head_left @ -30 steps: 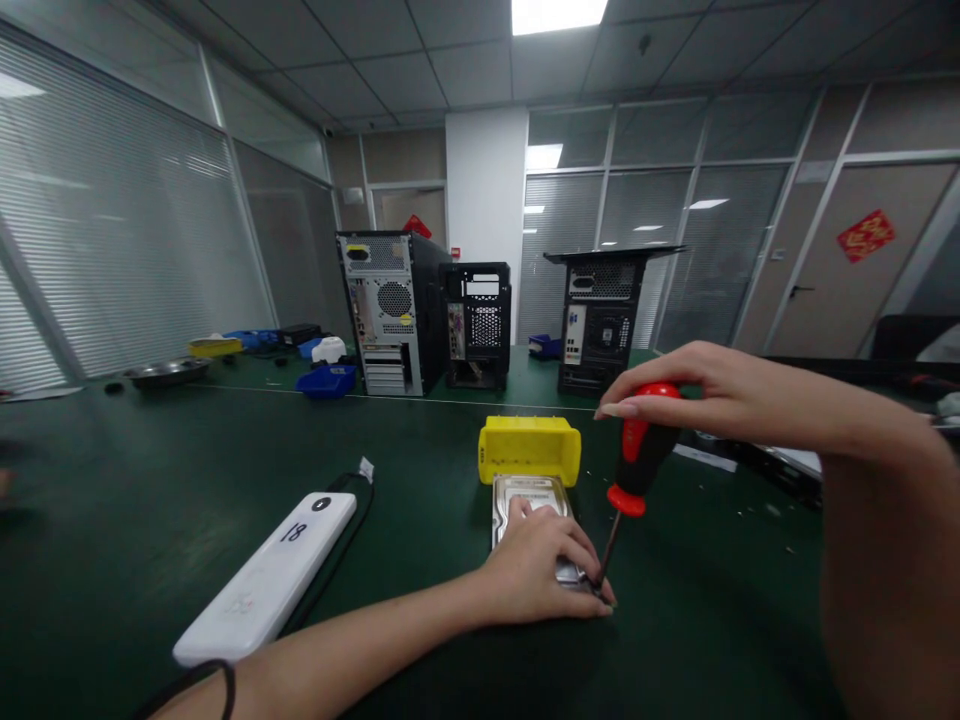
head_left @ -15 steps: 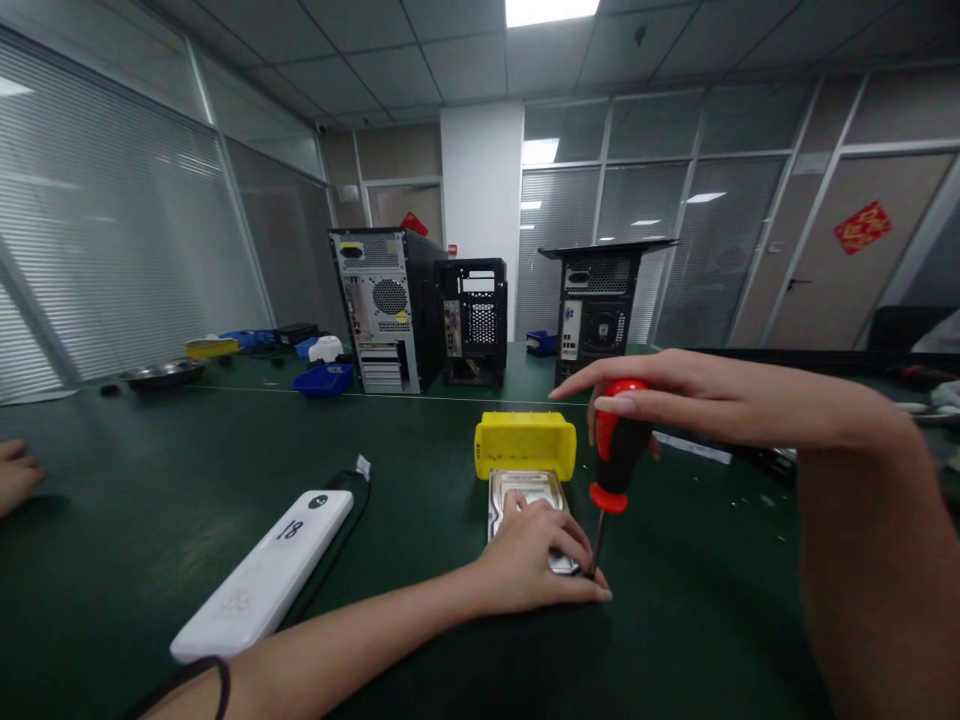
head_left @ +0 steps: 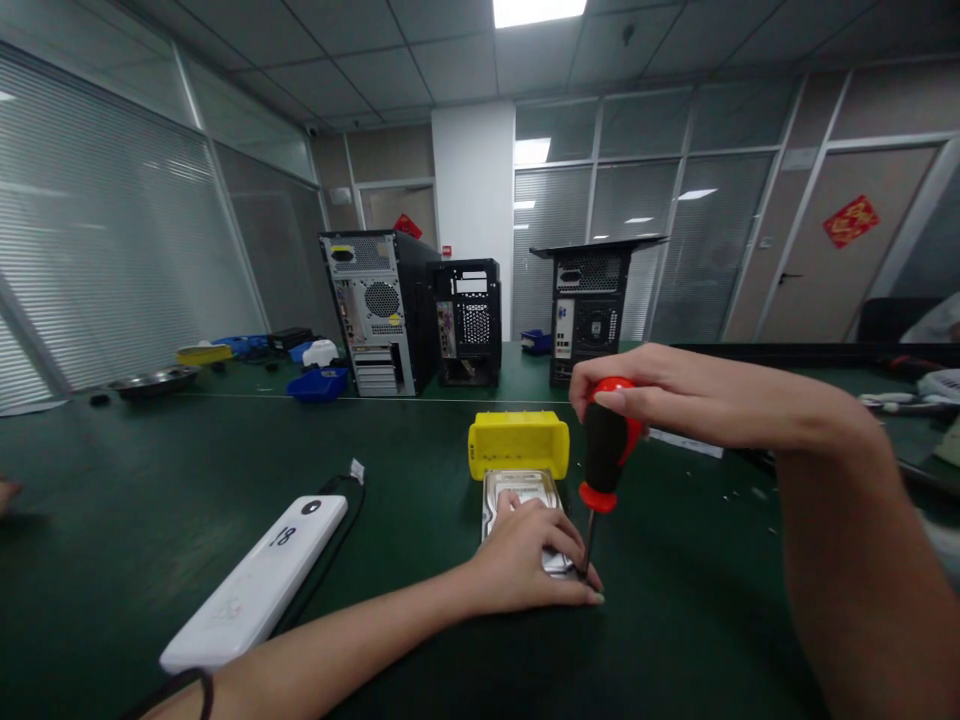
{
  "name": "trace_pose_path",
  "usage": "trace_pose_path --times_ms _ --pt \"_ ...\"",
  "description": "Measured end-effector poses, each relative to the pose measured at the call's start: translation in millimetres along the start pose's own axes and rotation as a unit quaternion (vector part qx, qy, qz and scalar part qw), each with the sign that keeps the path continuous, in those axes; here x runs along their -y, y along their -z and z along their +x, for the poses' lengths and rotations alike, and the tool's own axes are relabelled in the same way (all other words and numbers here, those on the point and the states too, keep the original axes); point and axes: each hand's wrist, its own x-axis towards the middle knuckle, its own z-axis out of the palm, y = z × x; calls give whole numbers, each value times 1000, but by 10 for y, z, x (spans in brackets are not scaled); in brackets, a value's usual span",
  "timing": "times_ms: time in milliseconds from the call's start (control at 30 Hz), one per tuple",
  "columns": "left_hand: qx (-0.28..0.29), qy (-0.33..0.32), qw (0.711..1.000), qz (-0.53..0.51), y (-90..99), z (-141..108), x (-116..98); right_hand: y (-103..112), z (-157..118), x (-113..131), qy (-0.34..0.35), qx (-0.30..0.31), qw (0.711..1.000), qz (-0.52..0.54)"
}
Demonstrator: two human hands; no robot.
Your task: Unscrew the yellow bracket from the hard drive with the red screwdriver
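A silver hard drive (head_left: pixel 491 492) lies on the green table, partly covered by my left hand (head_left: pixel 529 555), which grips it near its front right corner. My right hand (head_left: pixel 637 395) is wrapped round the top of a red and black screwdriver (head_left: pixel 606 450). The screwdriver stands nearly upright, its shaft reaching down to the drive's corner beside my left fingers. Its very tip is hidden or too small to make out. Just behind the drive, a yellow bin (head_left: pixel 519 440) lies with its opening towards me and small dark bits, perhaps screws, inside.
A white power bank marked 18 (head_left: pixel 259 580) with a black cable lies at left. Computer cases (head_left: pixel 379 310) stand at the back, near a blue bin (head_left: pixel 317 384) and a metal dish (head_left: pixel 154 382). Another person's hand (head_left: pixel 6 494) shows at the left edge.
My right hand's fingers have curled in from stretched out to closed round the screwdriver handle. The other person's hand has drawn back towards the left edge. The view has shifted slightly.
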Motion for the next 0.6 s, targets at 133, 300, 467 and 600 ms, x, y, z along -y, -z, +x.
trace_pose_path --times_ms 133,300,467,600 --pt "-5 4 1000 2 1 -6 -10 -5 1 26 5 -7 1000 5" --pt "-8 0 1000 7 -19 1 13 -41 51 40 -21 -18 1000 9" --pt "6 -7 1000 17 -29 15 43 -55 72 -23 -64 -36 997 -18" --pt "6 -11 1000 16 -16 13 31 -24 32 -74 -48 -28 998 -16"
